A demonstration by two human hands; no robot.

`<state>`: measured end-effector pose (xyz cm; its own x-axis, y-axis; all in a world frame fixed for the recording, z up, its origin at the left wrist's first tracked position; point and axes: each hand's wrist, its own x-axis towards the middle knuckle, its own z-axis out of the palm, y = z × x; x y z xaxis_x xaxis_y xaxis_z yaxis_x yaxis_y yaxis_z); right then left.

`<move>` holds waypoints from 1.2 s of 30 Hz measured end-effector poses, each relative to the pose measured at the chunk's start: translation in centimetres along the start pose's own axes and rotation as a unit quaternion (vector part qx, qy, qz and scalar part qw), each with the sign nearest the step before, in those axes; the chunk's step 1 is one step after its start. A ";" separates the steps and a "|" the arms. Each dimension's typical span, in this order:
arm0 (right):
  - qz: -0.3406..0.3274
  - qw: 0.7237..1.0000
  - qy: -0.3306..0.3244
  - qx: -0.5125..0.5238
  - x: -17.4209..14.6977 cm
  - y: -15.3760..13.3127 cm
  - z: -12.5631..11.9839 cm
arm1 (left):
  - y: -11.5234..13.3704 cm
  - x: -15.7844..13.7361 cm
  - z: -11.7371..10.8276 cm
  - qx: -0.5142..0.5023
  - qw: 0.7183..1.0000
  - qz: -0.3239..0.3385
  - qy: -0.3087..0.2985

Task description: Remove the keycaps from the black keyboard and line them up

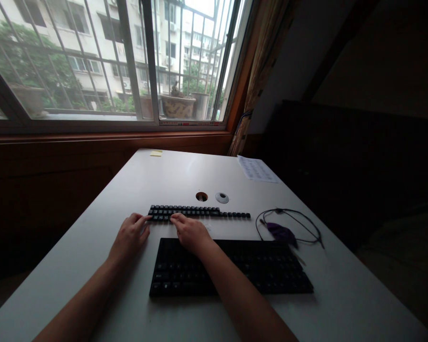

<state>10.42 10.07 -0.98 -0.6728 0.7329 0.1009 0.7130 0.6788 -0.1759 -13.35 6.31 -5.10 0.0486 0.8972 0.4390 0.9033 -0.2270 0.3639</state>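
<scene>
Several loose black keycaps lie side by side in rows on the white desk, with the front rows partly behind my right hand. At the left end of the front row, my left hand touches the outermost keycap with its forefinger, thumb held a little apart. My right hand reaches over the keyboard, its thumb and forefinger closed at a keycap in the front row; the fingers partly hide it. Below the rows sits a black keyboard, partly covered by my right forearm.
A black cable loops around a dark purple item on the right. Behind the rows are a round desk hole and a round grommet cover. A printed sheet and yellow sticky notes lie at the far edge.
</scene>
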 end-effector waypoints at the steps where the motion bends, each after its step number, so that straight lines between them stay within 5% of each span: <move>1: -0.003 1.000 0.001 0.001 0.0 0.0 0.0 | 0.0 0.0 0.0 0.001 1.000 0.000 0.000; 36: -0.011 0.999 0.039 0.010 -0.1 0.2 0.2 | 0.3 -0.1 -0.3 0.036 0.999 0.018 0.012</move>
<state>10.63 10.11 -1.21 -0.6706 0.7195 0.1804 0.6936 0.6945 -0.1914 -13.21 6.05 -4.80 0.0723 0.8790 0.4714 0.9293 -0.2310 0.2882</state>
